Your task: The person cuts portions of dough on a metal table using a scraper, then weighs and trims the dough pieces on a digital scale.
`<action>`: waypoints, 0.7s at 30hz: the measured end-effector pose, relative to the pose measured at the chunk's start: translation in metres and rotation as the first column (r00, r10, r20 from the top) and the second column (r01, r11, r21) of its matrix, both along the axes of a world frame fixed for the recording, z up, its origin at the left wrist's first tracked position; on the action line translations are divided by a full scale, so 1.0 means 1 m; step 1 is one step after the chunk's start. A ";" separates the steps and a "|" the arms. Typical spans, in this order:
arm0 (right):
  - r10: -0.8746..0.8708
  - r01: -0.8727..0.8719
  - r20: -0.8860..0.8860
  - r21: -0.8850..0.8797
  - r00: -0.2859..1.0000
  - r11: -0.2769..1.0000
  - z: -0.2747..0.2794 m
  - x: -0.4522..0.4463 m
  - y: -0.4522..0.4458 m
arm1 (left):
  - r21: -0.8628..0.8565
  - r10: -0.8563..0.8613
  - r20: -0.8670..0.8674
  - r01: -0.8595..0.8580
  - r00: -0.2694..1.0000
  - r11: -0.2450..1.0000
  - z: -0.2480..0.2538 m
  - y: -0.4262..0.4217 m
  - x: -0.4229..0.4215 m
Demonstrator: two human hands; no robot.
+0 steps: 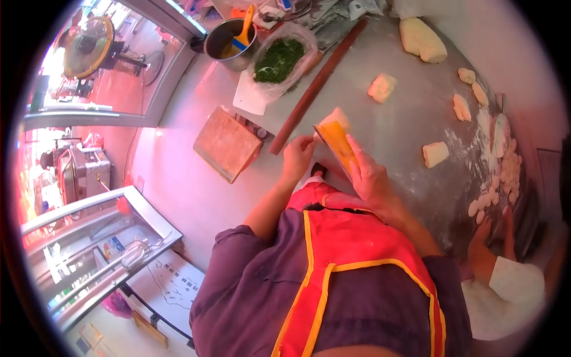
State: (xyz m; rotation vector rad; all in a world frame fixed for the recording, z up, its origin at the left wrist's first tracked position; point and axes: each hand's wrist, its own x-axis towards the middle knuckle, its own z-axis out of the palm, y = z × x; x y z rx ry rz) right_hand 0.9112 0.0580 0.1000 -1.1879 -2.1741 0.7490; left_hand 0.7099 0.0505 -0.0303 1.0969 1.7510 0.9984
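Note:
My right hand (370, 177) is closed around a flat yellow-orange dough scraper (338, 143), which is tilted at the near edge of the metal worktop. Just beyond the scraper's far end is a piece of pale dough (336, 118), partly hidden behind it. My left hand (299, 157) is beside the scraper's left edge, its fingertips pinched together close to the dough. What those fingers hold, if anything, cannot be made out. A long brown rolling rod (321, 83) lies to the left of the dough.
Dough pieces (382, 88) and a larger lump (422, 40) lie on the floured worktop (410, 125). Chopped greens (279, 60) and a pot with an orange-handled brush (245, 30) stand at back left. At right, another person's hands (483, 235) are near small dough pieces (510, 169).

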 end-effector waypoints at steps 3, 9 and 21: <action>0.028 -0.029 0.066 0.013 0.997 0.999 -0.005 -0.007 -0.004 | 0.059 0.125 0.150 -0.136 0.981 0.989 -0.002 0.002 0.012; 0.023 -0.044 0.182 0.115 0.983 0.992 -0.001 -0.013 -0.011 | 0.094 0.118 -0.079 -0.111 0.990 0.989 0.007 0.006 0.015; 0.103 -0.128 0.228 0.098 0.968 0.987 -0.031 -0.014 -0.013 | -0.033 0.047 -0.261 -0.058 0.964 0.998 -0.005 0.012 0.016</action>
